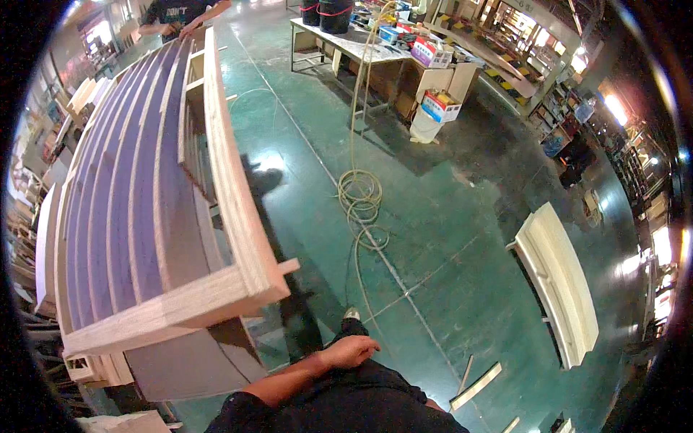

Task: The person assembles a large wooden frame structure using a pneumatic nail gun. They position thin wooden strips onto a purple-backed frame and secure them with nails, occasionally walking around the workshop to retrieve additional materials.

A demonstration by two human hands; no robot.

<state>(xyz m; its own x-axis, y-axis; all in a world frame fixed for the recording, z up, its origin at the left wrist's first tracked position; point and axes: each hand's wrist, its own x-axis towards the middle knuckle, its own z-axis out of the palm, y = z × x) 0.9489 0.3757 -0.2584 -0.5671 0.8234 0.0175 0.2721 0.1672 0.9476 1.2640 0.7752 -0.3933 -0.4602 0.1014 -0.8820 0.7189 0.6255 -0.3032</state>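
Observation:
My left hand (351, 351) hangs in front of my dark clothing, its fingers curled in and nothing visible in them. It is apart from the large wooden frame (238, 195), whose near corner stands up and to the left of it. Pale slats (112, 224) run lengthwise across the frame over purple-blue panels (148, 209). A short wooden peg (290, 266) juts from that corner. Below the frame's near end is a grey panel (188, 368). Only a small patch of skin shows at my right side; my right hand is out of sight.
Another person (184, 14) works at the frame's far end. A coiled hose (359, 195) lies on the green floor (433, 238) ahead. To the right rests a curved cream-coloured wooden piece (559, 281), with loose wood strips (476, 387) nearer me. A cluttered workbench (354, 45) stands at the back.

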